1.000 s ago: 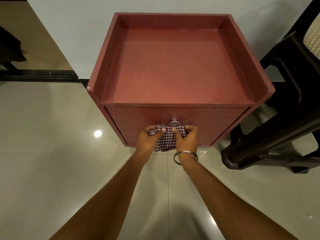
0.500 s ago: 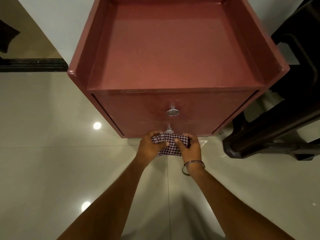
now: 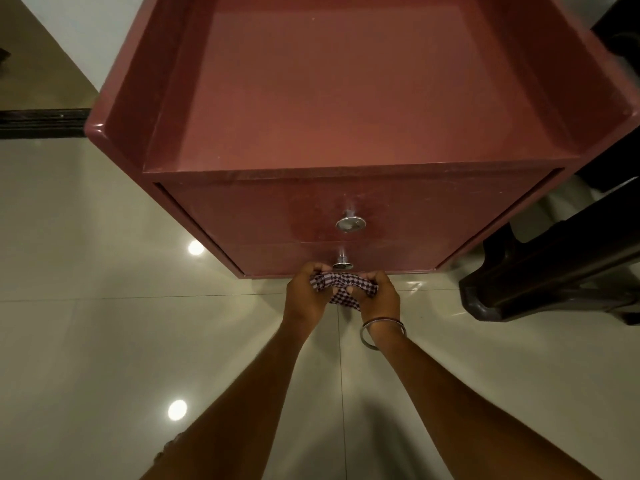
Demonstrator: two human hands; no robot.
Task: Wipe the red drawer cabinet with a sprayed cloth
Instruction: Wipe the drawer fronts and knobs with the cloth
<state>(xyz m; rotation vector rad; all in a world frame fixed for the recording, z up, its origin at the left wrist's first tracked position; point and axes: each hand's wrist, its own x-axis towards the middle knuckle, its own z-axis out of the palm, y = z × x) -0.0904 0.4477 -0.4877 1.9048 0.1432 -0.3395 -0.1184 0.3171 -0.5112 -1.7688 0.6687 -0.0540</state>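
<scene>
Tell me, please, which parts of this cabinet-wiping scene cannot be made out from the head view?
- Red cabinet: its back is cut off by the top edge.
- Checked cloth: mostly hidden by the left hand and right hand; dampness unreadable.
- Lower drawer front: steeply foreshortened, bottom centre behind the fingers.
- Dark furniture: cropped at the right edge.

The boxy wooden drawer cabinet (image 3: 346, 109) is dull red (its round knobs (image 3: 350, 224) silver); the crumpled checked cloth (image 3: 341, 287) is dark-and-white; the glossy floor tiles (image 3: 86, 341) are cream.
</scene>
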